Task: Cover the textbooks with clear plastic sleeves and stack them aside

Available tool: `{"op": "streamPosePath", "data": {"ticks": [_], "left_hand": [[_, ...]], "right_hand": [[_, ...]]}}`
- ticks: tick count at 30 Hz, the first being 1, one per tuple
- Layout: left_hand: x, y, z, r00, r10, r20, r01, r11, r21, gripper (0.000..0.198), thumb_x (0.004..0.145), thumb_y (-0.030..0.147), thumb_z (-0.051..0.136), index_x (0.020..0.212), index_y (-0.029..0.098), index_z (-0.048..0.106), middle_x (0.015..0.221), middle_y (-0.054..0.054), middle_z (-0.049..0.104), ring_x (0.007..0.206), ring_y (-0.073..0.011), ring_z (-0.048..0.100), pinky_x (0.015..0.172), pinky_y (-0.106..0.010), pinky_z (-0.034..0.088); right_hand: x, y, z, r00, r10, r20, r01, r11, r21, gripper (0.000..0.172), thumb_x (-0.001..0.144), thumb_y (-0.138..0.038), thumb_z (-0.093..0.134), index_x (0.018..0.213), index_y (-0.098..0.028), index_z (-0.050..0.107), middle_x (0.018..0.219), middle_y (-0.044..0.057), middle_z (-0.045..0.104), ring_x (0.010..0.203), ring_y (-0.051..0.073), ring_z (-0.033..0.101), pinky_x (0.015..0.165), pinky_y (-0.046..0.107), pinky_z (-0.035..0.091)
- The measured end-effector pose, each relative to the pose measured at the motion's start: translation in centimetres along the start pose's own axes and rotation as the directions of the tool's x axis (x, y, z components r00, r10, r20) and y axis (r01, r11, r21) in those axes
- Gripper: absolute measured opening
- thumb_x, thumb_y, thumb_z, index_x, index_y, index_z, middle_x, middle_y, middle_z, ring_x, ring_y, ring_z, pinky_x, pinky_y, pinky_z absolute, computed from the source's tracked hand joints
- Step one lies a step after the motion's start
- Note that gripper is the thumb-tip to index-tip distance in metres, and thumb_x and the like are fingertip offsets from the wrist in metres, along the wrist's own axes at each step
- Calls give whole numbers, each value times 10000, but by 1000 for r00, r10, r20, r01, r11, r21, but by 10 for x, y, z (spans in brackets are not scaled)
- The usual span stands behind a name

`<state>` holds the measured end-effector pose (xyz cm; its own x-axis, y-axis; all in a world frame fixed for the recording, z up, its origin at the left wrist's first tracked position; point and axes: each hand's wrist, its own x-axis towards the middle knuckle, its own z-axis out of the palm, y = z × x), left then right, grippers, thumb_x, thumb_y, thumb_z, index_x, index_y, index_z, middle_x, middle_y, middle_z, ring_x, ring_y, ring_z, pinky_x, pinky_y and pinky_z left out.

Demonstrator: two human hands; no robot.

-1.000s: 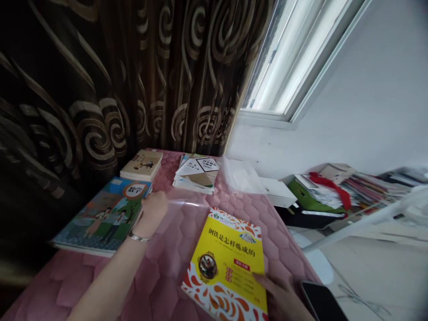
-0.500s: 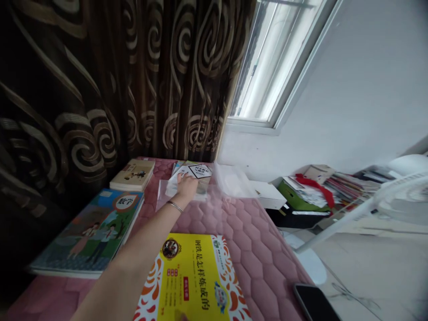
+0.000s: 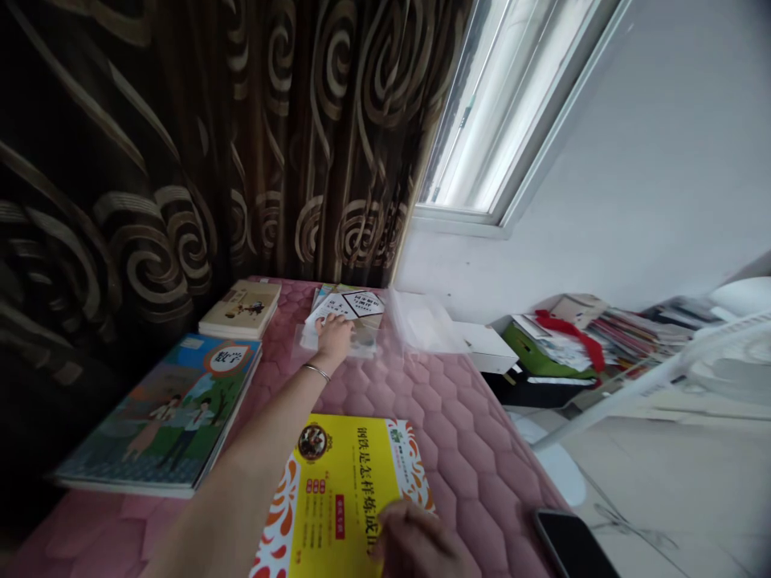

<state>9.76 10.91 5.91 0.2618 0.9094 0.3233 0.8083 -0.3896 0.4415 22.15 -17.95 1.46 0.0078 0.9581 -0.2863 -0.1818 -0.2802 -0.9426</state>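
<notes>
My left hand reaches across to the far side of the pink quilted surface. Its fingers look spread and lie on a white-covered book and a clear plastic sleeve. A thin bracelet circles that wrist. At the bottom, my right hand is over the lower right part of a yellow book with red-and-white patterned edges; its fingers are curled and blurred, and I cannot tell if it grips the book. Beside the left hand lies a stack of translucent plastic covers.
To the left are a blue-green textbook stack and smaller beige books near the dark curtain. A phone lies at the quilted surface's right edge. Beyond stand a white fan, a white box and piled papers.
My right hand has come into view from the bottom, over the yellow book. My left hand has shifted slightly left, and the clear sleeve near it lies a little differently.
</notes>
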Motion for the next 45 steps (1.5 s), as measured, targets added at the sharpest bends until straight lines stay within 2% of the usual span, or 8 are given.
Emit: {"op": "streamPosePath", "data": {"ticks": [5, 9, 15, 21, 28, 33, 37, 45], "left_hand": [[-33, -25, -13, 981, -182, -67, 177, 982, -73, 397, 878, 151, 515, 1256, 231, 601, 1391, -114, 531, 1304, -298, 419, 1018, -465, 349], [-75, -58, -20, 940, -339, -36, 329, 930, -161, 400, 844, 94, 531, 1236, 150, 591, 1268, -157, 620, 1200, -255, 553, 980, -356, 414], [-132, -96, -17, 847, -531, 15, 508, 803, -312, 323, 793, 46, 544, 1101, 106, 620, 1159, -180, 677, 1075, -237, 641, 920, -322, 460], [-152, -112, -17, 803, -588, 101, 558, 680, -475, 344, 749, 94, 636, 1088, 131, 590, 800, -47, 727, 730, -169, 696, 674, -247, 514], [-154, -108, -11, 822, -553, 138, 514, 614, -599, 496, 668, 111, 732, 1130, 148, 556, 803, -34, 733, 780, -183, 706, 724, -274, 521], [-158, -100, -7, 855, -516, 39, 451, 705, -548, 507, 680, 74, 671, 1158, 167, 529, 781, 6, 713, 775, -168, 691, 773, -289, 511], [-157, -92, -9, 878, -478, -26, 410, 779, -474, 456, 714, 66, 622, 1145, 182, 530, 761, 29, 680, 760, -160, 685, 778, -285, 514], [-153, -88, -9, 864, -503, -30, 436, 777, -454, 449, 719, 55, 643, 1140, 168, 534, 832, -5, 696, 753, -154, 683, 754, -279, 523]], "right_hand": [[62, -21, -39, 928, -291, -234, 203, 919, -339, 327, 761, -516, 632, 854, -210, 696, 889, 49, 724, 795, 219, 664, 746, 331, 527], [121, -19, -71, 874, -406, -268, 221, 822, -524, 306, 758, -453, 565, 892, -209, 691, 981, 72, 717, 935, 257, 657, 873, 388, 504], [167, -5, -84, 845, -449, -291, 204, 773, -600, 227, 694, -369, 584, 839, -213, 661, 925, 84, 707, 870, 252, 670, 834, 390, 524], [175, 14, -86, 816, -460, -348, 172, 770, -614, 368, 714, -486, 549, 931, -205, 642, 990, 95, 700, 947, 259, 660, 896, 407, 503], [182, 16, -82, 809, -448, -379, 104, 746, -658, 433, 690, -477, 572, 979, -164, 653, 882, 114, 722, 846, 272, 678, 796, 394, 514], [176, 8, -73, 845, -451, -286, 67, 621, -781, 408, 775, -486, 453, 864, -167, 691, 847, 127, 734, 799, 269, 678, 708, 353, 486], [168, 1, -69, 822, -495, -282, 66, 574, -816, 419, 795, -504, 398, 702, -200, 671, 691, 87, 711, 655, 250, 647, 612, 335, 452], [166, -1, -69, 829, -475, -296, -4, 524, -852, 380, 832, -434, 398, 722, -202, 678, 685, 81, 699, 641, 242, 638, 606, 332, 444]]}}
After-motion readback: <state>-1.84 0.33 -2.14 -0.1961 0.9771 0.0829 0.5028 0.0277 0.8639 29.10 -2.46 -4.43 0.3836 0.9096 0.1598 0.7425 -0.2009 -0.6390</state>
